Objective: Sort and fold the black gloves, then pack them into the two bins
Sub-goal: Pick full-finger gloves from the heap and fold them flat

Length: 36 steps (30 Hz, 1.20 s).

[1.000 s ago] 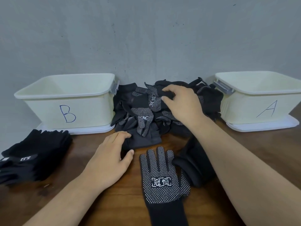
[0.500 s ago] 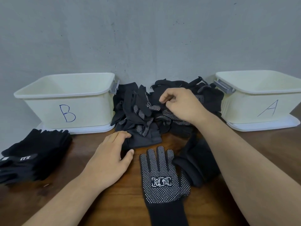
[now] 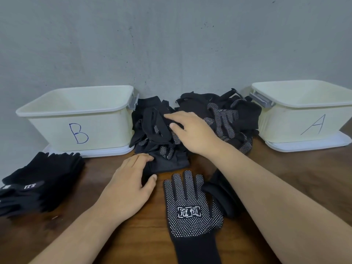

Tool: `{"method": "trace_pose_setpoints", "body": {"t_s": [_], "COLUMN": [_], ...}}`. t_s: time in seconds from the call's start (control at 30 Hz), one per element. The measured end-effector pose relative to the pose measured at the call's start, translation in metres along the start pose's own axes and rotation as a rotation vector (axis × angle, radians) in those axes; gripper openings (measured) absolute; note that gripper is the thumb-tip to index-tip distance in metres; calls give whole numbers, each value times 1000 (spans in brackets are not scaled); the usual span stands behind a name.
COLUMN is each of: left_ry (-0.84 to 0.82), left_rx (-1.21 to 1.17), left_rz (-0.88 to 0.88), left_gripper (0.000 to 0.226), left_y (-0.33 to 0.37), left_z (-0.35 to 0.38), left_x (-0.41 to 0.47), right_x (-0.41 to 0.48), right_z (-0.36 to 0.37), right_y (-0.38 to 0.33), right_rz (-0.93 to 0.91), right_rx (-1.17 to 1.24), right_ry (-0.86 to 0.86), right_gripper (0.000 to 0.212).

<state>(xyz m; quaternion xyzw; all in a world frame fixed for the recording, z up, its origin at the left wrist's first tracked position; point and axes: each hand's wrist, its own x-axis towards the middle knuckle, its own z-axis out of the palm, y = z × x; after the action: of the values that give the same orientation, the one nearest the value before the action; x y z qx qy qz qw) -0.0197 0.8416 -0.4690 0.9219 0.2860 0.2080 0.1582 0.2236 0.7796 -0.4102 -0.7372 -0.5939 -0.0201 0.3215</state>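
Two cream bins stand against the grey wall, bin B (image 3: 106, 130) to the left and bin A (image 3: 285, 122) to the right, and the loose pile of black gloves (image 3: 224, 119) lies on the wooden table (image 3: 297, 178) between them, touching both. One dotted glove (image 3: 190, 210) lies flat and palm up nearer the person, its fingers pointing toward the pile, between the two forearms. A folded dark glove (image 3: 222, 195) sits just to its right, partly hidden under the right forearm. A neat stack of black gloves (image 3: 42, 180) rests at the far left, in front of bin B.

The right hand (image 3: 194, 132) lies on top of the pile's left half, released, its fingers nearly straight and reaching left, with the thumb just below the forefinger and black fabric between them. The left hand (image 3: 129, 185) rests palm down on the table at the pile's near edge, relaxed and slack, its fingertips touching the hem of the nearest dark glove and its thumb spread toward the dotted glove without reaching it.
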Motion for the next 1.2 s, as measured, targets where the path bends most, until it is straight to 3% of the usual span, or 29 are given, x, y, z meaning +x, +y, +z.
{"method": "trace_pose_setpoints", "body": {"t_s": [0.07,0.2,0.3,0.43,0.63,0.8,1.03,1.1,1.2], "left_ry": [0,6,0,-2,4,9,8,6,4], "left_rx": [-3,-2,6,5,-1,-4,-6,-3,-2], "left_rz": [1,0,4,5,12,12,17,17,15], "left_gripper": [48,48,49,48,47,47,47,47,47], "left_y": [0,0,-1,-2,-4,-5,-5,-4,-5], "left_z": [0,0,0,2,2,4,3,3,3], "left_x": [0,0,1,1,1,1,2,1,1], "right_x": [2,6,2,-1,-1,1,9,10,3], "right_z": [-10,-49,-78,-84,-69,-61,-65,-61,-58], "right_y": [-1,9,24,38,30,31,14,3,-9], "right_rz": [65,385,534,603,527,452,404,330,141], "right_rx": [98,274,214,101,81,52,602,754,683], "right_ry": [87,320,240,130,120,189,427,363,-73], "right_gripper": [35,25,30,35,26,5,5,7,33]}}
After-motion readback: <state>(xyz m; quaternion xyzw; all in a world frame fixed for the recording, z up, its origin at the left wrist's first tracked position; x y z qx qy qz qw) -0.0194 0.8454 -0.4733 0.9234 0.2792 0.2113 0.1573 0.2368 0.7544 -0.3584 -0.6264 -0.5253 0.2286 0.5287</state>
